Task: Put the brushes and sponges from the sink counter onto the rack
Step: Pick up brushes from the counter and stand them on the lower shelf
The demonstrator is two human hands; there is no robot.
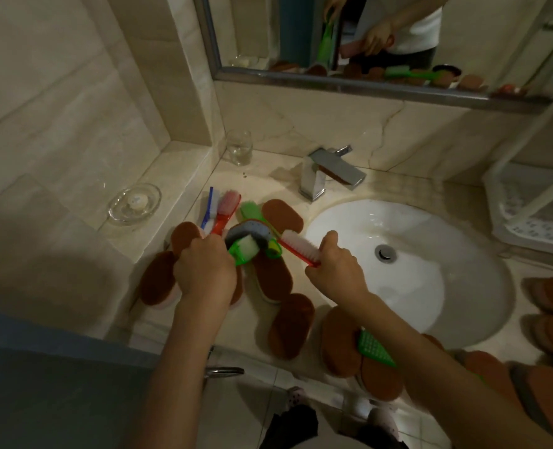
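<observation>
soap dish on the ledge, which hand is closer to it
Left. The left hand, gripping a green brush, is just right of the soap dish, nearer the person; the right hand, holding a red brush, is farther right by the sink.

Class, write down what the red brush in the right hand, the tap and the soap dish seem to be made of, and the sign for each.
Red brush in the right hand: translucent glossy plastic back, pale bristles, probably synthetic. Tap: polished metal, likely chromed; mirror-like reflections. Soap dish: clear glass or acrylic; the ledge shows through it.
</observation>
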